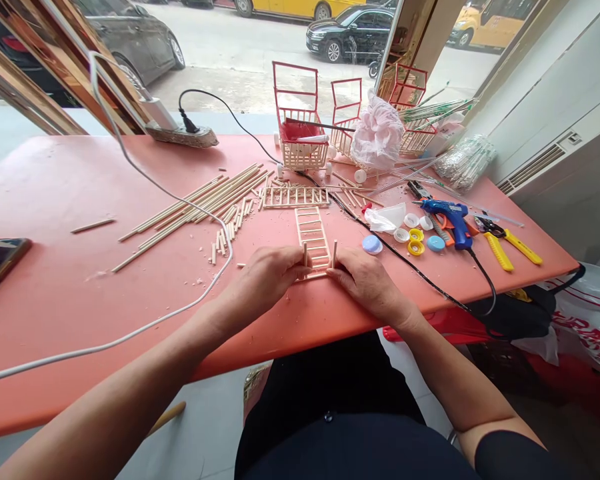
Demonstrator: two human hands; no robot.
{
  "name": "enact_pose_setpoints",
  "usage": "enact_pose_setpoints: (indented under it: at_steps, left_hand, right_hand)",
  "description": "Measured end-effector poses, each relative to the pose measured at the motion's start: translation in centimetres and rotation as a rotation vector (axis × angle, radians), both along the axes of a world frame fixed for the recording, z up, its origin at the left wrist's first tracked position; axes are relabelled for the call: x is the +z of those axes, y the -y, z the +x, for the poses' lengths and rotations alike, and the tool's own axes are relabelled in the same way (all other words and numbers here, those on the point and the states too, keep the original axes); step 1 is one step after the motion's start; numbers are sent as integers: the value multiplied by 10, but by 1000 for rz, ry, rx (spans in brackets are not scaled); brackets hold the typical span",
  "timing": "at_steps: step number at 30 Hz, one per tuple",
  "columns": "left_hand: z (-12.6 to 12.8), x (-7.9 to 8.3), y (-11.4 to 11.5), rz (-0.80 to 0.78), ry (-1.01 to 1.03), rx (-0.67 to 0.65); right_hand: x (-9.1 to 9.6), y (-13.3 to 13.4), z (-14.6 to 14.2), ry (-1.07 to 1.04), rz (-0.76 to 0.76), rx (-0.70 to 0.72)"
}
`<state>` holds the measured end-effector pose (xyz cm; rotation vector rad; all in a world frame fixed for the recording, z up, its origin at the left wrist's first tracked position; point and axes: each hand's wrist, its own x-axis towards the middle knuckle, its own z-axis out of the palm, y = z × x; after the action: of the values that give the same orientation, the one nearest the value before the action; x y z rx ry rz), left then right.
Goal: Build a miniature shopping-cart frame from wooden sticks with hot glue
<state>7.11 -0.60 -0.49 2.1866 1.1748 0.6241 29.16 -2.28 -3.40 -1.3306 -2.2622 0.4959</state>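
Observation:
Close to the table's front edge, my left hand (276, 268) pinches a short wooden stick (305, 253) that stands upright. Opposite it, my right hand (364, 275) has its thumb and fingers closed on a second upright stick (335, 252). Both sticks are at the near end of a small ladder-like frame (312, 231) of pale sticks, which lies flat on the table. My fingers cover its near corners, so whether the sticks touch it I cannot tell. Just beyond lies another ladder-like frame (296, 197), turned sideways.
Long sticks (200, 207) and short cut pieces (235, 223) lie left. Miniature stick carts (304, 150) stand behind. To the right are bottle caps (416, 247), a blue glue gun (453, 217) and yellow-handled pliers (513, 247). A white cable (170, 190) crosses the pink table (80, 320).

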Motion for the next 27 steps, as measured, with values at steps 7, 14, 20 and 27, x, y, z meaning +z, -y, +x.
enact_pose_setpoints:
  at_steps: [7,14,20,27]
  left_hand:
    - [1,0,-1,10,5,-7]
    - [1,-2,-1,9,9,2]
    - [0,-1,0,4,10,12]
    - [1,0,1,-15,10,25]
  right_hand:
    - [-2,-1,1,-4,12,5]
    - [-1,-1,1,-9,8,7]
    - [-2,-1,1,-3,15,1]
    - [-1,-1,1,-8,-9,2]
